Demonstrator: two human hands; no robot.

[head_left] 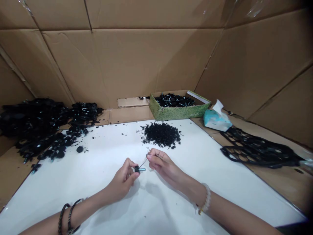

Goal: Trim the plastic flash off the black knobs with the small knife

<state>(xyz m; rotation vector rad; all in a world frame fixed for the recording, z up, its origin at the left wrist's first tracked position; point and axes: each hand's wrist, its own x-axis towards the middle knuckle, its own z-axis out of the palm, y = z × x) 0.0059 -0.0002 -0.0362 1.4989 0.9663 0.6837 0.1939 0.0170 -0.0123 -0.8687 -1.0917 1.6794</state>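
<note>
Near the middle of the white table (pixel 117 143), my left hand (pixel 123 179) pinches a knob screw (pixel 137 169) by its black head. Its silvery threaded shank points right. My right hand (pixel 162 163) is closed, thumb against fingers, on a thin dark strand (pixel 143 164) that slants down to the screw's head. Whether the strand is a flexible strip or a thin tool, I cannot tell. Beyond my right hand lies a pile of small black pieces (pixel 161 134). A loose round black knob (pixel 79 149) rests farther left.
A large heap of black knob screws (pixel 36 117) spreads at the left. At the back stands a green box (pixel 171 112) holding more of them. A tissue pack (pixel 217 120) and black perforated sheets (pixel 259 147) lie at the right. Cardboard walls (pixel 151 62) enclose the table.
</note>
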